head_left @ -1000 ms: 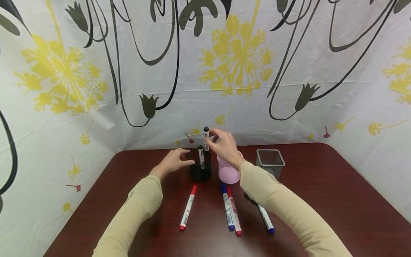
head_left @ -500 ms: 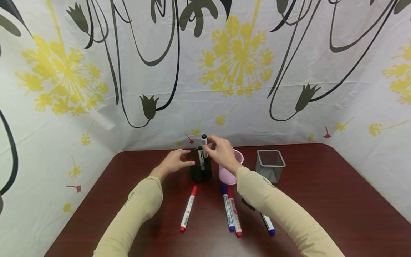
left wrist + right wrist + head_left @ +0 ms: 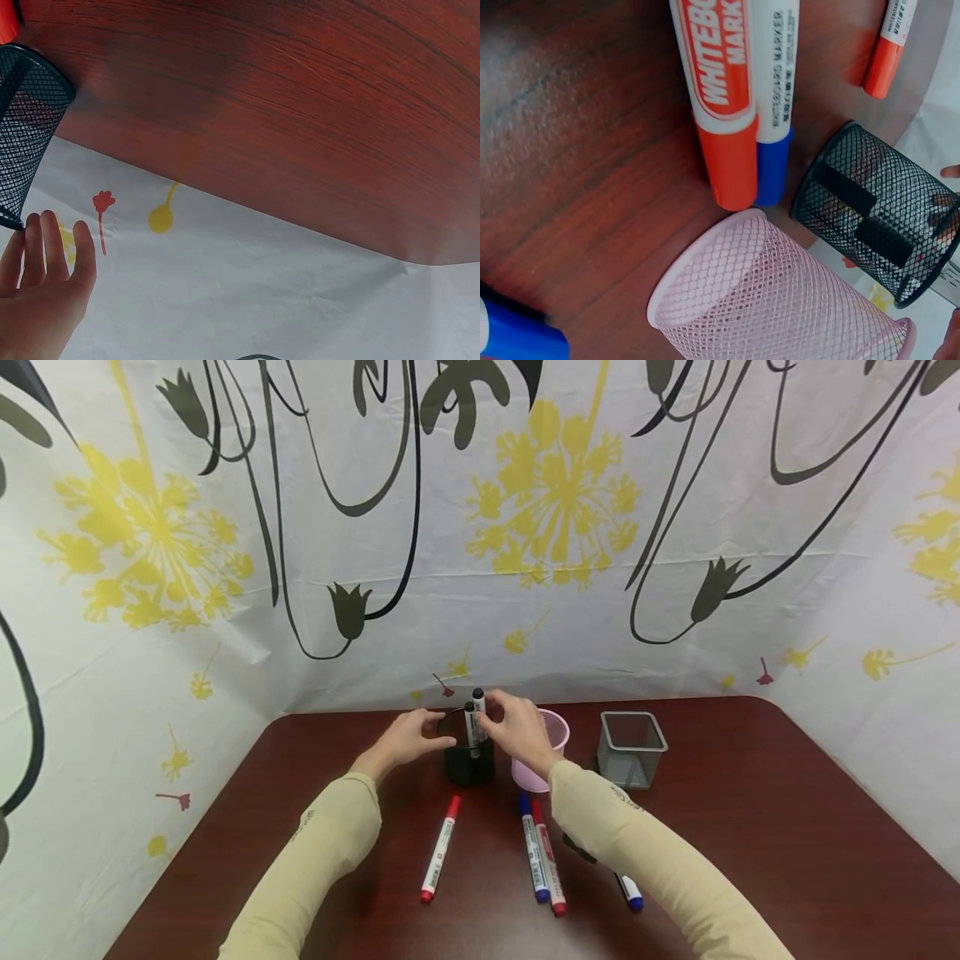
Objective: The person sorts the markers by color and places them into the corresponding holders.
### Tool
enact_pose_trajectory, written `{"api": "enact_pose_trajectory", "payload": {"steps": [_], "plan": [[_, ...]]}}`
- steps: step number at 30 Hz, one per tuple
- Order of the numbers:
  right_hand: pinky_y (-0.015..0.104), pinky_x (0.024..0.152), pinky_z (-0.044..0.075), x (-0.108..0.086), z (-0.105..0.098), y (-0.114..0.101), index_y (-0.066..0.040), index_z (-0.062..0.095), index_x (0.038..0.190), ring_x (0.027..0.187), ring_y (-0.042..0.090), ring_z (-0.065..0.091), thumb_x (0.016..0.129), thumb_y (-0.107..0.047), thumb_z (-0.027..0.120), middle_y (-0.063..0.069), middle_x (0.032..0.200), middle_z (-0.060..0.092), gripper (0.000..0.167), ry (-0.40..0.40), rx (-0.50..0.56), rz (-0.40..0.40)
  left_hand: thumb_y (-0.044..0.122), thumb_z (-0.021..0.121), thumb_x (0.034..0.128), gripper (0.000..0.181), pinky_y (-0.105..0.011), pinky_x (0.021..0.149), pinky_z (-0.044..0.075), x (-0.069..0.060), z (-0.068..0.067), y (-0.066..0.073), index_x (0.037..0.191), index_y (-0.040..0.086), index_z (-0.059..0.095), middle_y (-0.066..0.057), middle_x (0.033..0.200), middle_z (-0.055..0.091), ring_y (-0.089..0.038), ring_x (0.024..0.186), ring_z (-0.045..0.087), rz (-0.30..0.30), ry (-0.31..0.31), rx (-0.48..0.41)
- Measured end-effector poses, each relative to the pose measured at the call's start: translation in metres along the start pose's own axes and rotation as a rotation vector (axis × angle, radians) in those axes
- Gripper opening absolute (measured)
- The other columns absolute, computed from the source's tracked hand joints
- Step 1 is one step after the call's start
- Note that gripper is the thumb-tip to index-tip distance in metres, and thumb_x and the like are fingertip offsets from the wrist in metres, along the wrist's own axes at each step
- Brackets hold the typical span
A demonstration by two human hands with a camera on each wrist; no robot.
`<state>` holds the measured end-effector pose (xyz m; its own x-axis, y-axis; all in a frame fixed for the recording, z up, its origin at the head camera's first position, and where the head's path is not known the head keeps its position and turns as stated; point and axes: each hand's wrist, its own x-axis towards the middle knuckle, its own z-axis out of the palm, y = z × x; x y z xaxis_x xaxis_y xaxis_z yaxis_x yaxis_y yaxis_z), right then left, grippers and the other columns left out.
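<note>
The right hand (image 3: 519,729) pinches a black-capped marker (image 3: 480,706), now lower (almost in) the black mesh cup (image 3: 470,770); left hand (image 3: 407,737), straight-fingered, at nine o'clock.

Pink cup (image 3: 530,777) crowding black cup (image 3: 469,770), room far right

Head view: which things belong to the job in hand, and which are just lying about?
In the job: left hand, right hand, black cup, held black marker, second black marker.
Lying about, apparently: lone red marker, paired red marker, paired blue marker, lone blue marker, pink cup, grey holder.
</note>
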<state>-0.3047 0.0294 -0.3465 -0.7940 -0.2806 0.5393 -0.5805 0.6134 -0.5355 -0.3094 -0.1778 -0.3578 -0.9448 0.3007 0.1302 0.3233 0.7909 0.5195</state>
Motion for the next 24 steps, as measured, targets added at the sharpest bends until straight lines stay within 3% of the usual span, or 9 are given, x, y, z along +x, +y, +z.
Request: {"api": "enact_pose_trajectory", "payload": {"steps": [24], "plan": [[0.03,0.055,0.045,-0.011,0.01,0.008,-0.009,0.059,0.106,0.064,0.01,0.056,0.078,-0.024,0.066,0.001,0.081,0.065,0.033,-0.092,-0.074,0.063,0.037,0.067,0.0763,0.06,-0.038,0.086,0.039,-0.001,0.001,-0.001,0.124,0.004,0.05,-0.012,0.113,0.054,-0.023,0.103,0.05,0.003,0.005,0.011]]}}
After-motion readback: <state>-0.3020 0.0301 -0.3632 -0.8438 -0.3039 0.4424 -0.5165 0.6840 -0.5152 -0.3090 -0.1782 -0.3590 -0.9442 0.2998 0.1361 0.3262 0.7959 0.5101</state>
